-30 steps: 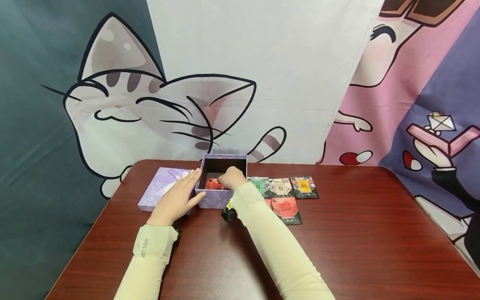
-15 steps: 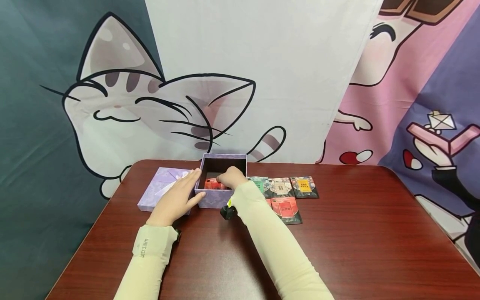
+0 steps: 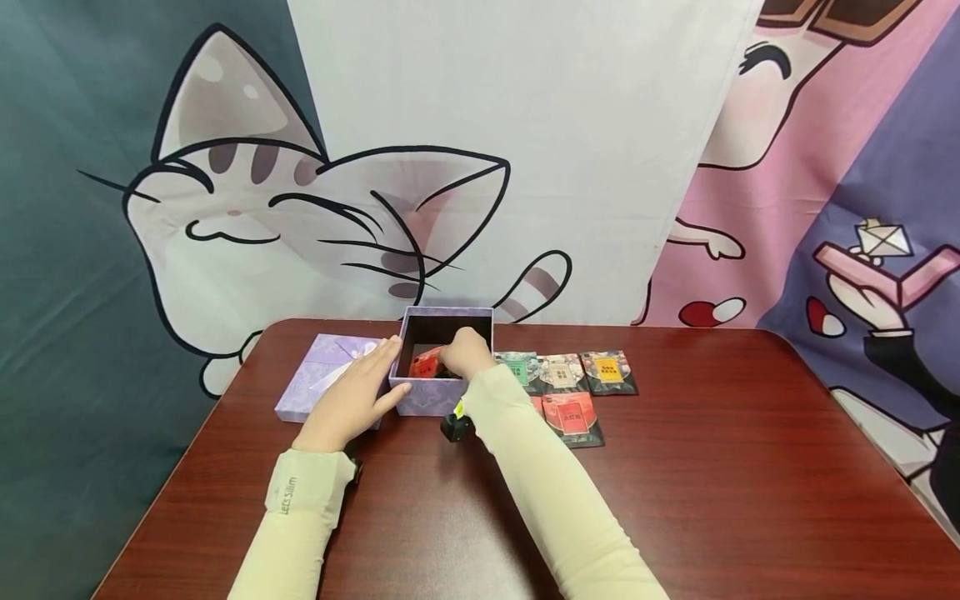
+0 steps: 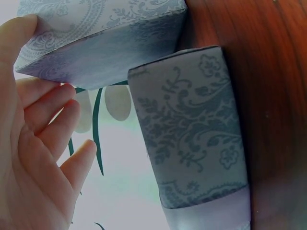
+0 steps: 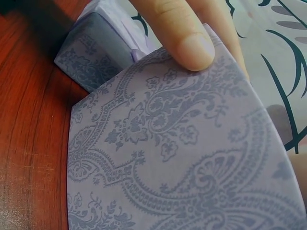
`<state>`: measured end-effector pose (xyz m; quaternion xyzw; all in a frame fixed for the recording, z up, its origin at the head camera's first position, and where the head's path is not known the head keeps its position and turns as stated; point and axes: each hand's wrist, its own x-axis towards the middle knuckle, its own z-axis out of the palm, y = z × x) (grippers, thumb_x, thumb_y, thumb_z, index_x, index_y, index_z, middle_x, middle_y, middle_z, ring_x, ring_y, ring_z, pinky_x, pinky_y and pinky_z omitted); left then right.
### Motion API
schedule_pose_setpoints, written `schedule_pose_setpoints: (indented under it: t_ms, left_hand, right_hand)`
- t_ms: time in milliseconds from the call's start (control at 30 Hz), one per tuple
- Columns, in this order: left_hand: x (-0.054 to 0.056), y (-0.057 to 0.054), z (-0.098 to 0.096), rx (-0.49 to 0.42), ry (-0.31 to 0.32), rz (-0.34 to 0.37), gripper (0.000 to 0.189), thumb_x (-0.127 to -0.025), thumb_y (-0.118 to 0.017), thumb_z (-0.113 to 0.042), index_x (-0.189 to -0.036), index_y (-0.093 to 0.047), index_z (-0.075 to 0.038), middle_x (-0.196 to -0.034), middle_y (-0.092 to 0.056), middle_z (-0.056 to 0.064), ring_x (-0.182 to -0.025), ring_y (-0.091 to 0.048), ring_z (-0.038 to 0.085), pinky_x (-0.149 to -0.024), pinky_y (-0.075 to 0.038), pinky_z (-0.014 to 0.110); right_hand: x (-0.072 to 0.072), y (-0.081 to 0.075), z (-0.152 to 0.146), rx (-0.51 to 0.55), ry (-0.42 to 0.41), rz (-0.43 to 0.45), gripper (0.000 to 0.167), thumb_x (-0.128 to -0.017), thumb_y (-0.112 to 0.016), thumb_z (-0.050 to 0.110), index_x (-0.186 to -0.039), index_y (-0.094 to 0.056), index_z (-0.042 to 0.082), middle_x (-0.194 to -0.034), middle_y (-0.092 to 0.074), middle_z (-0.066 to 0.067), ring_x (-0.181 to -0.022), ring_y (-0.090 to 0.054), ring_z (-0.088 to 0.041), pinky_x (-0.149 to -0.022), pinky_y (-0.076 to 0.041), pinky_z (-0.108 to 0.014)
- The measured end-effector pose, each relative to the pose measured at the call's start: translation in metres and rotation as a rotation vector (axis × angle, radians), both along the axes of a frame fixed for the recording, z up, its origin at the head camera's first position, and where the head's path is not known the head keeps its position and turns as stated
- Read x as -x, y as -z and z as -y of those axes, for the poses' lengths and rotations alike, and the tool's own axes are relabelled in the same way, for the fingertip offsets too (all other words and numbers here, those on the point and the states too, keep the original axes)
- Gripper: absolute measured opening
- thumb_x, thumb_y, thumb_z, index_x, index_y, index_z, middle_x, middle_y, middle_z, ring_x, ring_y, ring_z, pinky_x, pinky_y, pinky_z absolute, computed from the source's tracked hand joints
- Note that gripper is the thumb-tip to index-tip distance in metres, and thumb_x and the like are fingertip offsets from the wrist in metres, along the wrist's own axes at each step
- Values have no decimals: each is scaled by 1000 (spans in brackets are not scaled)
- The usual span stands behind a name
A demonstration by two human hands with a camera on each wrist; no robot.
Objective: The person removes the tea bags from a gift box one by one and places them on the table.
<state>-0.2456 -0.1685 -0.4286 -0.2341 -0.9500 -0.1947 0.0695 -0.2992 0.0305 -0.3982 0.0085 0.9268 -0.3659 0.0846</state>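
Observation:
A purple patterned gift box [image 3: 429, 398] stands at the table's back, its top uncovered. My right hand [image 3: 467, 353] reaches inside and pinches a red tea sachet [image 3: 426, 364], which is tilted up; the fingertips are hidden behind the hand and box. My left hand [image 3: 357, 397] lies along the box's left side with long, extended fingers. In the right wrist view the left thumb [image 5: 195, 51] presses on the box front [image 5: 177, 143] near its upper corner. The left wrist view shows the left fingers [image 4: 57, 110] loosely spread beside the wall.
The purple lid [image 3: 322, 375] with a pale ribbon lies left of the box, partly under the left hand. Right of the box lie green [image 3: 519, 372], cream [image 3: 562, 374], yellow [image 3: 609, 372] and red [image 3: 573, 419] sachets. A cartoon cloth [image 3: 570, 133] hangs behind the table.
The red sachet inside the box has tilted up, and my right hand has risen slightly with it. My left hand stays in place.

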Motion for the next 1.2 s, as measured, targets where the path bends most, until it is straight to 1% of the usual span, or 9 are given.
schedule_pose_setpoints:
  t_ms: [200,300,433,533,733,833,933,1033,1200]
  left_hand:
    - [0,0,0,1,0,-1,75,-100,-61,-41,-156,-34,1,-163,-31,18,-149,-31,34,-120,-27,55]
    - [0,-1,0,0,-2,1,75,-100,-61,-40,-157,-33,1,-162,-32,18,-149,-32,35,-120,-27,55]
    - [0,-2,-1,0,-6,4,75,-101,-61,-40,-157,-33,1,-162,-32,18,-149,-32,35,-120,-27,56]
    - [-1,-2,-1,2,-5,5,75,-101,-61,-40,-156,-34,1,-162,-32,19,-149,-32,35,-120,-27,56]
    - [-1,-1,0,-1,1,1,74,-100,-61,-39,-156,-34,2,-161,-33,19,-148,-33,36,-120,-27,56]
    - [0,-1,0,-4,3,-4,74,-100,-61,-39,-156,-34,2,-161,-34,20,-148,-33,36,-120,-27,56]
    - [0,-2,0,-9,8,-9,74,-100,-61,-39,-156,-34,2,-161,-34,20,-148,-33,37,-119,-28,56]
    - [0,-2,0,-14,14,-11,74,-100,-62,-39,-156,-35,3,-160,-35,21,-148,-34,37,-119,-28,56]
    - [-1,-2,-1,-20,16,-20,74,-100,-63,-38,-155,-35,2,-159,-36,21,-147,-35,39,-118,-29,57]
  right_hand:
    - [4,3,0,4,-14,-58,44,-88,-61,2,-52,-41,14,-52,-36,2,-51,-35,-16,-50,-33,-26]
    - [4,4,0,41,-15,-94,44,-89,-61,2,-51,-42,14,-49,-33,3,-46,-33,-13,-46,-31,-24]
    - [1,4,-1,86,-3,-153,28,-91,-64,7,-63,-61,7,-56,-54,-1,-50,-49,-12,-49,-40,-22]
    - [-1,4,-1,107,8,-195,17,-91,-65,11,-77,-72,4,-69,-66,-5,-59,-58,-14,-54,-46,-23]
    - [-6,3,1,133,28,-280,20,-92,-65,15,-101,-76,2,-89,-73,-7,-76,-62,-17,-68,-54,-30]
    - [-9,1,1,156,33,-299,23,-94,-64,16,-107,-75,1,-88,-72,-6,-75,-62,-17,-68,-55,-30]
    - [-12,0,1,178,28,-332,23,-93,-62,15,-109,-74,2,-81,-68,-3,-70,-60,-15,-64,-51,-28]
    - [-14,2,0,191,13,-394,24,-90,-61,12,-108,-74,4,-75,-64,0,-66,-56,-13,-61,-48,-25]
    - [-16,6,-1,207,2,-523,26,-86,-60,9,-108,-75,5,-75,-62,1,-68,-54,-12,-63,-46,-24]
